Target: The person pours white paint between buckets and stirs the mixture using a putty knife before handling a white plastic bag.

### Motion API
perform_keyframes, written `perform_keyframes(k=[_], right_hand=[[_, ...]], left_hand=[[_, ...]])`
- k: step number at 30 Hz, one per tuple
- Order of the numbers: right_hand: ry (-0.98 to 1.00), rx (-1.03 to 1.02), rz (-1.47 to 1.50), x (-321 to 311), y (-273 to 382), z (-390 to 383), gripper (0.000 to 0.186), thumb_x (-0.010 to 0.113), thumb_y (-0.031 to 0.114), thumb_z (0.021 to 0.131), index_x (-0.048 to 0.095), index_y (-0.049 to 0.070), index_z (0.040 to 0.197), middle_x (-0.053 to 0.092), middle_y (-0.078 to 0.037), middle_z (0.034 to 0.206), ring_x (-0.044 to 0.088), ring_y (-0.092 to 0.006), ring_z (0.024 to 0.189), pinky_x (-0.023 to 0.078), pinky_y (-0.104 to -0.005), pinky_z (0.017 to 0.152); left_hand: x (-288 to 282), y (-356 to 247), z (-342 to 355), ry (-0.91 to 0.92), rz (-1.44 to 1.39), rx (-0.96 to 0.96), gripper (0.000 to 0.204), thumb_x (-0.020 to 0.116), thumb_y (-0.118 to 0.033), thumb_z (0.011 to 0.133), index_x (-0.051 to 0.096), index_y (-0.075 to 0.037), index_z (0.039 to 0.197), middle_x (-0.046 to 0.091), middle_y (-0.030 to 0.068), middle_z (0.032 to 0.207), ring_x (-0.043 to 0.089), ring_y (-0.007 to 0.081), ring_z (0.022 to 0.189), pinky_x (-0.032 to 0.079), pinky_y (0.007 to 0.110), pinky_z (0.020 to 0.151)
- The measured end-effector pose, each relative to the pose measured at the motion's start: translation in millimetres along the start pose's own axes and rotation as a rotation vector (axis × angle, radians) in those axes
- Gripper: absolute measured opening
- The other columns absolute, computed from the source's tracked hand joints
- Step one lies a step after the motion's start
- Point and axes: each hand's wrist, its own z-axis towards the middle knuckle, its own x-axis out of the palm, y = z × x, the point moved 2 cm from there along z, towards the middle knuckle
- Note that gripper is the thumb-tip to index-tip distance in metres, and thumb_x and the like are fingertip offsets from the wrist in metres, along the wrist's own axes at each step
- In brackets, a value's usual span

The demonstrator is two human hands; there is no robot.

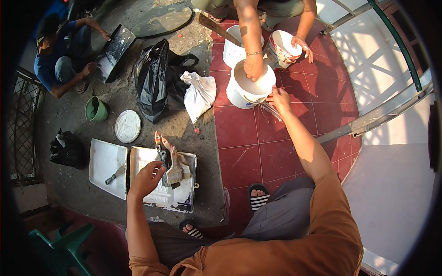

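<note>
My right hand (280,100) reaches forward and grips the rim of a white bucket (241,95), fingers closed at its right side. A co-worker across from me has a hand (253,69) down inside the same bucket. My left hand (146,180) hovers over a paint-stained tray (159,198), fingers loosely bent and apart, seemingly with nothing in them. Right beside it, several paintbrushes (175,171) lie across the tray. To the left, a second white tray (102,161) holds a scraper-like tool (115,175) with a dark handle.
Behind the shared bucket stand another white bucket (231,50) and a patterned one (282,48). Black plastic bags (154,83), a white sack (200,94), a round lid (128,126) and a green pail (96,109) sit on rough concrete. Another person holds a dark tray (117,50) at upper left.
</note>
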Motion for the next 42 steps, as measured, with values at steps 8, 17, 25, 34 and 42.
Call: perform_keyframes(k=[8,17,25,34,42], right_hand=[[-0.126,-0.135,-0.144,5,1,-13,0.041,0.059,0.040,0.098,0.063,0.000,0.108,0.070,-0.006,0.083,0.069,-0.0140,0.063,0.053,-0.0291,0.061],[-0.109,-0.155,-0.199,3,0,-12,0.041,0.059,0.040,0.099,0.063,0.002,0.114,0.068,-0.005,0.088,0.067,-0.0127,0.068,0.050,-0.0291,0.063],[-0.111,-0.158,-0.196,5,6,-20,0.041,0.058,0.040,0.100,0.062,0.001,0.110,0.070,-0.009,0.088,0.069,-0.0152,0.066,0.052,-0.0317,0.067],[-0.109,-0.152,-0.224,3,7,-20,0.041,0.057,0.040,0.100,0.062,0.001,0.111,0.070,-0.009,0.088,0.069,-0.0159,0.066,0.053,-0.0325,0.068],[-0.099,-0.141,-0.228,4,9,-24,0.043,0.057,0.042,0.100,0.062,0.001,0.114,0.068,-0.007,0.090,0.068,-0.0143,0.068,0.051,-0.0313,0.070]], left_hand=[[-2,0,-1,0.003,-0.012,-0.022,0.039,0.062,-0.030,0.099,0.063,0.002,0.121,0.071,0.0182,0.110,0.072,0.0295,0.094,0.057,0.037,0.081],[-3,-6,-5,-0.005,-0.017,-0.004,0.040,0.062,-0.031,0.099,0.063,0.002,0.121,0.071,0.0180,0.108,0.071,0.0286,0.092,0.057,0.036,0.079],[-4,-6,-9,-0.015,-0.002,0.009,0.040,0.062,-0.031,0.099,0.063,0.002,0.122,0.071,0.0168,0.109,0.071,0.0285,0.092,0.057,0.037,0.080],[-4,-11,-11,-0.012,-0.001,-0.017,0.040,0.062,-0.031,0.099,0.063,0.002,0.121,0.071,0.0172,0.108,0.071,0.0289,0.093,0.057,0.037,0.080],[-4,-8,-11,-0.026,0.018,0.004,0.039,0.062,-0.032,0.099,0.063,0.001,0.121,0.071,0.0172,0.108,0.071,0.0298,0.093,0.057,0.038,0.080]])
